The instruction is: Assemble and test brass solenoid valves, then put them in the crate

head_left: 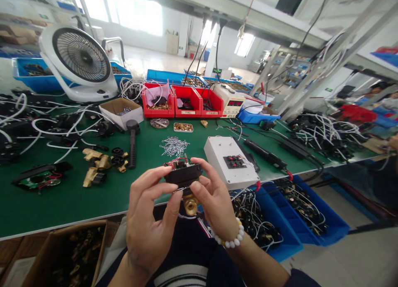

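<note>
Between my two hands is a black valve actuator housing (182, 176) with a brass valve body (190, 205) under it. Red wires and electronic parts show at its open top. My left hand (152, 208) grips the housing's left side with thumb and fingertips, by a thin pin-like piece too small to name. My right hand (216, 195), with a beaded bracelet at the wrist, clasps the right side, thumb on the front. Beyond the housing lies a pile of metal clips (174, 147) on the green table (102, 208). The white switch box (230, 160) stands right of my right hand.
Brass fittings (96, 164), an opened circuit-board housing (40, 179) and a black hammer (132, 142) lie left. Red bins (158, 106), a power supply (230, 102) and a fan (82, 59) stand behind. An electric screwdriver (265, 154) lies right; blue crates (273, 220) are below.
</note>
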Demonstrator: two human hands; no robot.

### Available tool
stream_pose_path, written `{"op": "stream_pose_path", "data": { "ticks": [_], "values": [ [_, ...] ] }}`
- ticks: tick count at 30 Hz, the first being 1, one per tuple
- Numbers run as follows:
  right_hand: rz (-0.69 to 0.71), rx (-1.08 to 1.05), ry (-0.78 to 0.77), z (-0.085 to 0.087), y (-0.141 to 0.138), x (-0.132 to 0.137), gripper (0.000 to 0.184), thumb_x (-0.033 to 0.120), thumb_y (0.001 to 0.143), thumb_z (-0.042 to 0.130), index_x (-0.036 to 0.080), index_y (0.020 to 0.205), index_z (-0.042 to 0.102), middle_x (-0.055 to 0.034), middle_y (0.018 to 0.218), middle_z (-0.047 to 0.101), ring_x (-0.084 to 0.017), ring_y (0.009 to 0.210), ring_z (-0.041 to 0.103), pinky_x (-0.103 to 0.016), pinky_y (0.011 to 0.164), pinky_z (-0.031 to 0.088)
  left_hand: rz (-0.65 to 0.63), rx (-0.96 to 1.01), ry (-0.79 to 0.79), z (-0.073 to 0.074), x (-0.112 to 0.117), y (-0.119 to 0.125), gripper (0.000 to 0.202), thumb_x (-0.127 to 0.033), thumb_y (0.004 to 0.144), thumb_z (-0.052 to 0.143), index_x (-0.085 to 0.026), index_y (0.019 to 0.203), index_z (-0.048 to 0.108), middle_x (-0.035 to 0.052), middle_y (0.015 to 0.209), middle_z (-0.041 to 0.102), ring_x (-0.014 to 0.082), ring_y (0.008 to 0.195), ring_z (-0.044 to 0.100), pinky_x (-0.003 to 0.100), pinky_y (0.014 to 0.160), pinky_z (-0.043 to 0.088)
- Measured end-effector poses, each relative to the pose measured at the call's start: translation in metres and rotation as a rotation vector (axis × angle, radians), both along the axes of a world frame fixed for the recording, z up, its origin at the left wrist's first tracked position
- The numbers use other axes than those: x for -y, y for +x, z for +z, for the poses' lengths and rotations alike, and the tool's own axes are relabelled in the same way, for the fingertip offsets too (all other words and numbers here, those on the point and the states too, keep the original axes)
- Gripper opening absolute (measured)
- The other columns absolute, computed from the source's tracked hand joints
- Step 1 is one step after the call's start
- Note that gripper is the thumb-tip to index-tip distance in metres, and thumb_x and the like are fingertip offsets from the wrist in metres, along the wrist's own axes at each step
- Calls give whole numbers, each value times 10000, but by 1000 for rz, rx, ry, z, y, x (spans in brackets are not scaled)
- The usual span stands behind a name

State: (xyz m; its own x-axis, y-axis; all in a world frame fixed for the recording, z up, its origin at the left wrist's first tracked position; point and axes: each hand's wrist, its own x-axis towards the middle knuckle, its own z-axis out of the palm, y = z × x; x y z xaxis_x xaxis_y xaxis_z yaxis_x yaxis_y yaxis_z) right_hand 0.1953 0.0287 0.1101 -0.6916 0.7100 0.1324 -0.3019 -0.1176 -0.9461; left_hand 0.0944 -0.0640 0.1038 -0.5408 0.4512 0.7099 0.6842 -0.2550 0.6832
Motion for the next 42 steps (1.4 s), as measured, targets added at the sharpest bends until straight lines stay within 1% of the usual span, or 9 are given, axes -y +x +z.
{"op": "stream_pose_path", "data": {
  "ticks": [3,6,8,11,12,17,24,32,42],
  "values": [
    [-10,19,126,8,2,-2,564,478,860,703,292,1341,473,-37,1029,731,-218,946,714,-373,840,591,-258,551,32,-4,-5,0,394,-365,921,613,-248,1288,526,84,1417,531,246,1341,501,412,1099,464],
    [66,263,528,25,9,-26,475,439,821,748,267,1243,614,-20,918,750,-211,865,722,-364,805,586,-563,974,-166,-9,-10,-5,502,-481,889,634,-184,1281,537,124,1235,666,272,1131,662,400,943,573],
    [7,418,803,38,14,-62,293,423,832,728,247,1066,717,-9,827,749,-196,801,717,-361,810,572,-482,1007,-217,-12,-10,-7,526,-443,799,758,-184,1212,561,88,1109,717,243,992,711,338,857,598],
    [-433,519,982,47,20,-137,250,366,838,696,208,1029,724,-36,899,750,-205,873,698,-396,892,530,-334,876,-218,-11,-4,-6,537,-387,704,853,-227,1130,568,14,990,739,188,856,730,254,753,604],
    [-479,609,995,46,21,-162,261,326,807,713,189,1029,721,-43,889,747,-219,895,691,-422,919,513,-329,837,-227,-7,-1,-5,536,-390,693,859,-235,1115,567,5,969,740,185,830,732,251,730,608],
    [-137,915,723,24,21,-234,227,253,684,763,140,879,747,-62,825,745,-200,789,671,-356,802,529,-285,761,-260,15,11,6,530,-415,706,838,-252,1122,553,4,947,732,197,778,728,283,690,618],
    [-182,882,677,4,19,-234,209,287,746,696,115,862,719,-58,733,718,-148,640,603,-299,687,485,-299,793,-251,28,18,14,510,-375,713,834,-285,1132,557,-22,955,723,172,783,715,260,718,609],
    [-238,831,683,-1,19,-228,234,346,781,658,132,870,689,-48,734,696,-150,650,586,-297,685,476,-331,715,-192,17,20,7,588,-330,635,886,-284,1133,577,-17,938,730,178,745,719,248,656,608],
    [-256,785,713,-7,19,-233,330,505,757,664,177,790,663,-46,717,696,-165,619,569,-323,682,473,-304,973,-220,39,24,19,578,-237,623,865,-254,1114,561,-33,923,716,130,734,690,191,691,558]
  ]
}}
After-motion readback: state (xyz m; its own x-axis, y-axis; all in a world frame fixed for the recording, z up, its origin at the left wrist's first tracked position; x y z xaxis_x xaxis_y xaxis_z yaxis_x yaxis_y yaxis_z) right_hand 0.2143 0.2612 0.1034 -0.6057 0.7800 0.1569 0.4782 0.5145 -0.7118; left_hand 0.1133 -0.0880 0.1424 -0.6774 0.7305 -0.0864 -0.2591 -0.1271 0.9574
